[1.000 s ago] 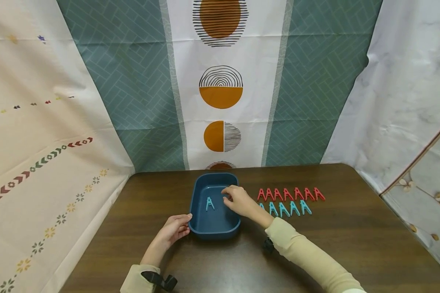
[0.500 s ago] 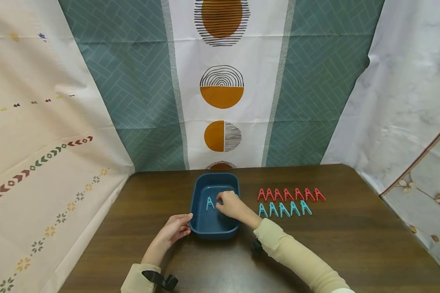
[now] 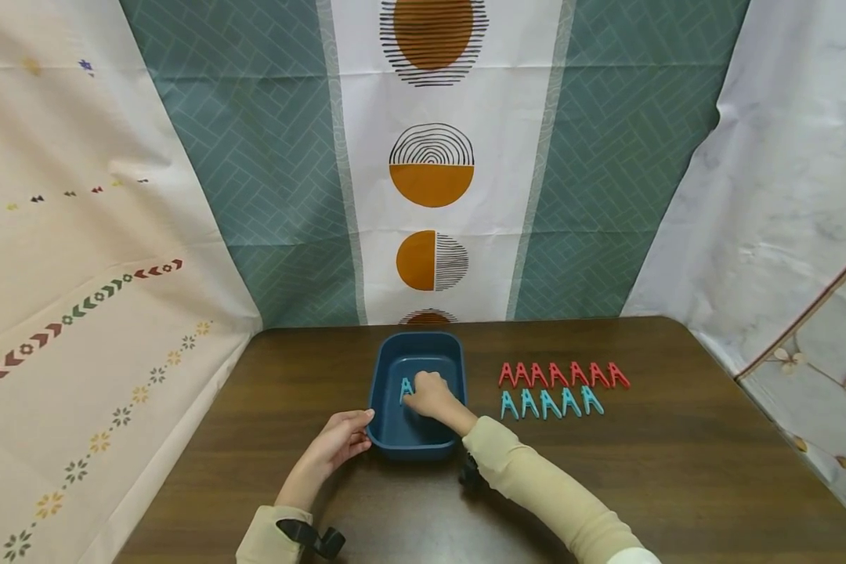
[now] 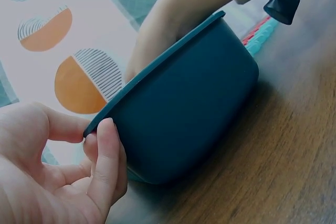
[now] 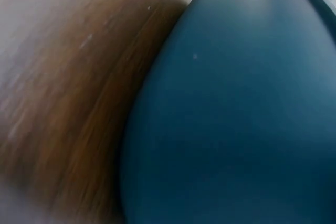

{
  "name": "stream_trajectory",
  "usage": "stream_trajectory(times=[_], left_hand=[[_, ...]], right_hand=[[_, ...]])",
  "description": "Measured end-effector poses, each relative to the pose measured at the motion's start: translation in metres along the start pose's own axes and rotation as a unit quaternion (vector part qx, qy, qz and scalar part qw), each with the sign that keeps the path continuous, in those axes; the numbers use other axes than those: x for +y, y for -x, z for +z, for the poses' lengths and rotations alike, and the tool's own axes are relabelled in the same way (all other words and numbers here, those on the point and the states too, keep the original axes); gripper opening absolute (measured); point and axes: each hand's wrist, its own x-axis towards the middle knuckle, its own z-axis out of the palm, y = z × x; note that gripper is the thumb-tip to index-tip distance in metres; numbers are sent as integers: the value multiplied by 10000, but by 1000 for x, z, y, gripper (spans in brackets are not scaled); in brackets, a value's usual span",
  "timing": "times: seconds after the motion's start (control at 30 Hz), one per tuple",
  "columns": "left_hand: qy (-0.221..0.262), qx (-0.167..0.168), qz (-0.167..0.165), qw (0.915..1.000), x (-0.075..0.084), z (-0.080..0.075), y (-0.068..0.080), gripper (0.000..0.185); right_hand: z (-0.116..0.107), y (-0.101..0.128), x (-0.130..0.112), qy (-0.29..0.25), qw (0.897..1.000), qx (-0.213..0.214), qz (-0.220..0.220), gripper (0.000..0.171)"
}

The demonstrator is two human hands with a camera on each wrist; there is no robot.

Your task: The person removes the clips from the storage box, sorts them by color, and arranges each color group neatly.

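Note:
A dark blue plastic bin (image 3: 384,439) stands on the table. My left hand (image 3: 340,440) pinches its near-left rim, thumb on the rim and fingers under it, as the left wrist view shows closely. Inside the bin lies a light-blue clothespin (image 3: 405,386). My right hand (image 3: 430,394) reaches over the bin's right side, its curled fingers at the clothespin and covering its lower right part. The right wrist view shows mostly the bin's outer wall (image 5: 226,98), so the right fingertips are hidden there.
To the bin's right, several red clothespins (image 3: 554,374) form a row, with a row of light-blue clothespins (image 3: 550,405) in front. The brown wooden table (image 3: 641,478) ends at hanging cloth (image 3: 275,235) behind. Each wrist wears a black strap with a camera (image 3: 333,542).
My right hand has moved left and deeper into the bin, its fingers closing at the light-blue clothespin. The left hand stays on the rim. The view has shifted slightly.

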Motion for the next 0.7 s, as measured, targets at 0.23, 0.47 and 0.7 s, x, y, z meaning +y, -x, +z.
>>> stream_trajectory(times=[0.23,0.47,0.7], left_hand=[[49,-4,-54,10000,-1,1,-1,39],[80,-21,-72,9999,0,0,-2,37],[85,-10,-51,10000,0,0,0,39]], right_hand=[[13,-5,-10,388,9985,120,376,38],[18,-8,-11,667,9967,195,416,57],[11,-4,-5,398,9979,113,491,34]])
